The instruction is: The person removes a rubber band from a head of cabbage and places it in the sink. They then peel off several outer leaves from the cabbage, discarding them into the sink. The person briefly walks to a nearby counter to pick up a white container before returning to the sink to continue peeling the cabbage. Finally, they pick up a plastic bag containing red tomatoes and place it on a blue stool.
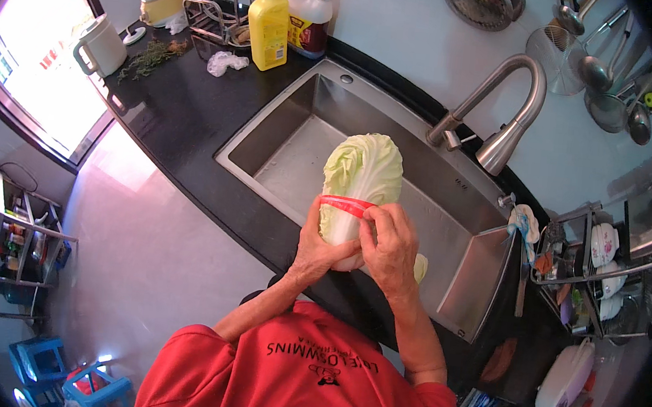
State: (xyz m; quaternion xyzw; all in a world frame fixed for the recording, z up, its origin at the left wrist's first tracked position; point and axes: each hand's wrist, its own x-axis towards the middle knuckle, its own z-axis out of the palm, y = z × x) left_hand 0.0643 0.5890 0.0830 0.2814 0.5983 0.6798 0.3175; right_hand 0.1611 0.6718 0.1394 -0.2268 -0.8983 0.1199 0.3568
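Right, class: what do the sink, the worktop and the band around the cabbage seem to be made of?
Sink: likely brushed stainless steel, grey with a dull sheen. Worktop: dark and glossy, perhaps polished stone or laminate; it mirrors the window light. Band around the cabbage: thin, red, flat, probably plastic tape or rubber.

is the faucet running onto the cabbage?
No. No water comes from the faucet, and both hands hold the napa cabbage with its red band above the dry-looking sink.
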